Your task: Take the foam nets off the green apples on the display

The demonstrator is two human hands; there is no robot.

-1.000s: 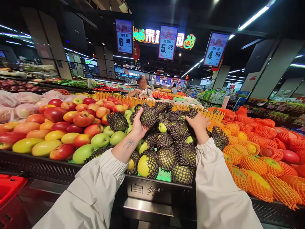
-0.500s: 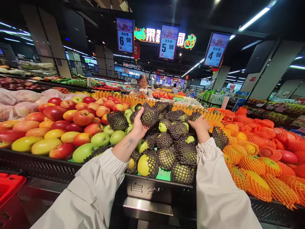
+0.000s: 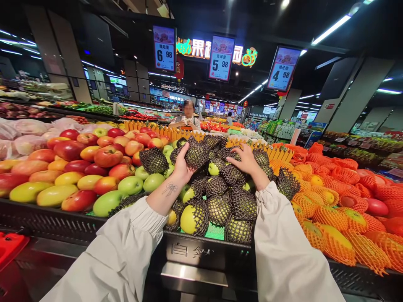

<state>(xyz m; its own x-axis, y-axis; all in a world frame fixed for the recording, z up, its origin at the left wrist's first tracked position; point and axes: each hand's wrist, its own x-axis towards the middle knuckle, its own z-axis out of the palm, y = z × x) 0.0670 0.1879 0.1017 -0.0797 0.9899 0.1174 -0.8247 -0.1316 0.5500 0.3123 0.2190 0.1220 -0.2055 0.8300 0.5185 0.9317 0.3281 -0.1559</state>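
My left hand (image 3: 183, 165) is wrapped round the left side of a green apple in a black foam net (image 3: 197, 153), thumb up. That apple is at the top left of a pile of netted green apples (image 3: 221, 209), some with bare skin showing through. My right hand (image 3: 247, 161) is over the pile's right side, fingers spread and bent, with nothing seen in them. Its fingertips are close to a netted apple; whether they touch it I cannot tell. Another netted apple (image 3: 262, 161) lies just right of that hand.
Red apples (image 3: 108, 156) and bare green apples (image 3: 130, 185) fill the left. Fruit in orange nets (image 3: 333, 213) fills the right. A low yellow fence (image 3: 163, 131) runs behind, with a person (image 3: 188, 119) beyond. Price signs (image 3: 221, 58) hang overhead. A black tray edge (image 3: 201, 245) is in front.
My right hand has moved left and inward over the pile, uncovering the netted apple at its right. My left hand keeps its hold on its apple. The view has shifted slightly.
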